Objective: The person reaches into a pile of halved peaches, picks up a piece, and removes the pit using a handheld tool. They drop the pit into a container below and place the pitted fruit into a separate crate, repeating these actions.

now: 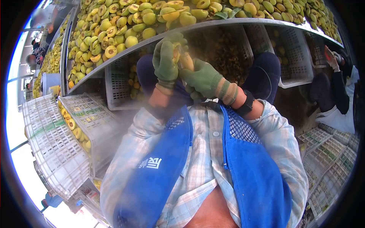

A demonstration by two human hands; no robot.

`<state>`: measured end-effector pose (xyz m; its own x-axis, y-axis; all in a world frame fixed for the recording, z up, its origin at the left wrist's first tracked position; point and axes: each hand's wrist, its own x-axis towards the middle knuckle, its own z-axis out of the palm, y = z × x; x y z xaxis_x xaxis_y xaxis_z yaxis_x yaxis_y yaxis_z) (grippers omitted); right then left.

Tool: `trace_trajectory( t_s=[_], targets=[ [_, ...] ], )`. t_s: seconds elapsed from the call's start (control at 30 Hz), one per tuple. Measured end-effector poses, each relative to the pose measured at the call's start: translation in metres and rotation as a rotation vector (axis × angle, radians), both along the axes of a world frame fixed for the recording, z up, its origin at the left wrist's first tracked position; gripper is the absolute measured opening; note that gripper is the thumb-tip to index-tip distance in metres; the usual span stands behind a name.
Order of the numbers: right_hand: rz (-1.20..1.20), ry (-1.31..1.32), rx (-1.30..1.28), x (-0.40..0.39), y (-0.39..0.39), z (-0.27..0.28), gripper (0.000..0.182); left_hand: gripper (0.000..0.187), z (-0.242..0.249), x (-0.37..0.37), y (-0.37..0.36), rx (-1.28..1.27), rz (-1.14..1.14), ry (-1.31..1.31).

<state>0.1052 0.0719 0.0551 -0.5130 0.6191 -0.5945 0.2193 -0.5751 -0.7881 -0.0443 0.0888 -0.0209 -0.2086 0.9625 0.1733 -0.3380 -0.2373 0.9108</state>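
In front of my body both hands wear green knitted gloves and meet just below the metal edge of the fruit table (159, 37). My left hand (166, 60) is closed around a yellow-green stone fruit (176, 53), which its fingers partly cover. Wrapped round a tool with a light-brown wooden handle (186, 61) is my right hand (203, 79); the handle's end touches or nearly touches the fruit. The tool's working end cannot be made out. Halved and whole stone fruit (111, 51) lie heaped on the table above my hands.
Under the table a white crate (121, 83) holds fruit, and dark pits or scraps (216, 45) lie between my knees. Stacked crates (57, 140) stand at left, more crates (327, 163) at right. A co-worker's gloved hand (331, 59) is at far right.
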Motion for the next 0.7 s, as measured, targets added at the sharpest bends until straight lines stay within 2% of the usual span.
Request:
trace_trajectory(
  t_s=[0.1, 0.27, 0.37, 0.47, 0.53, 0.6, 0.7],
  targets=[
    [-0.056, 0.056, -0.069, 0.001, -0.006, 0.005, 0.034, 0.043, 0.001, 0.005, -0.006, 0.154, 0.068, 0.195],
    [-0.046, -0.062, 0.019, 0.0, -0.01, 0.014, 0.033, 0.042, -0.002, 0.0, -0.004, 0.152, 0.014, 0.155],
    [0.143, -0.241, 0.403, 0.005, -0.004, -0.006, 0.039, 0.042, -0.001, 0.003, -0.006, 0.054, 0.006, 0.102],
    [0.189, -0.317, 0.55, 0.003, -0.005, -0.018, 0.04, 0.042, 0.002, 0.004, -0.006, -0.013, 0.015, 0.09],
    [0.266, -0.328, 0.773, 0.005, -0.004, -0.049, 0.03, 0.043, 0.005, 0.005, -0.007, -0.041, 0.011, 0.095],
    [0.282, -0.348, 0.872, 0.005, -0.006, -0.051, 0.025, 0.043, 0.01, 0.006, -0.008, -0.072, 0.003, 0.107],
    [0.241, -0.385, 0.859, 0.005, -0.013, -0.048, 0.03, 0.043, 0.004, 0.002, -0.008, -0.089, -0.049, 0.092]
  ],
)
